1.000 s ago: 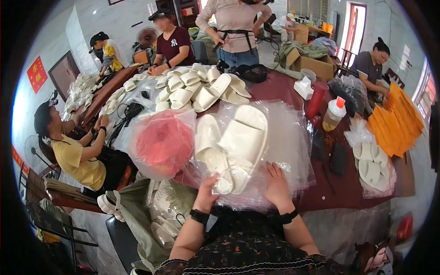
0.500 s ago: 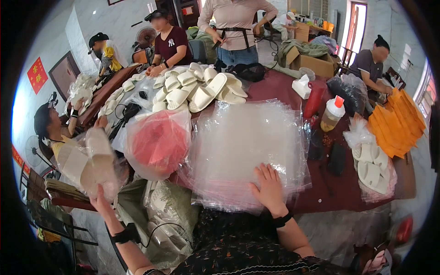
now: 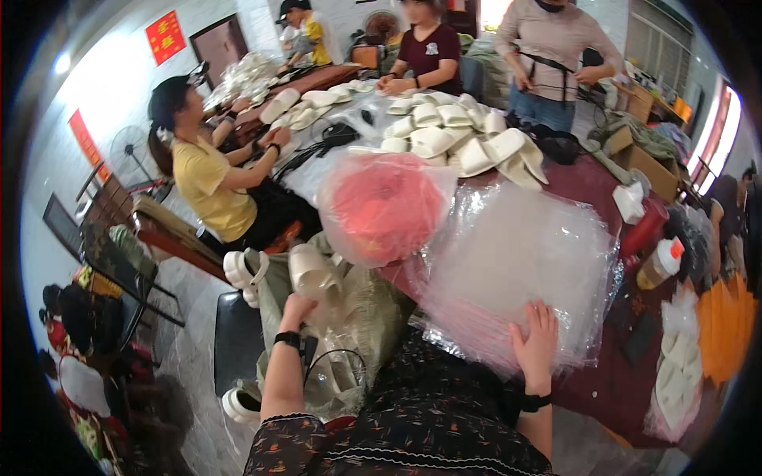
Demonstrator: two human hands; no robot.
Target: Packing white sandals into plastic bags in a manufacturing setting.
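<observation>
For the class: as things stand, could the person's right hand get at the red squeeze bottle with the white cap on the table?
Probably yes. The right hand lies flat on the stack of clear plastic bags, and the red squeeze bottle stands just beyond the stack's right edge, with nothing tall between them.

Bright daylight floods from right windows; fisheye edges bend, darken, blur.

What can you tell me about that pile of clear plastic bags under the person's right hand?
The pile of clear plastic bags is a thick, loose stack of thin, glossy, see-through film lying flat on the dark red table. Its edges are ragged and crinkled, and the near edge hangs over the table's side. The right hand rests flat on its near edge. A bag with something pink-red inside sits by its left edge.
</observation>
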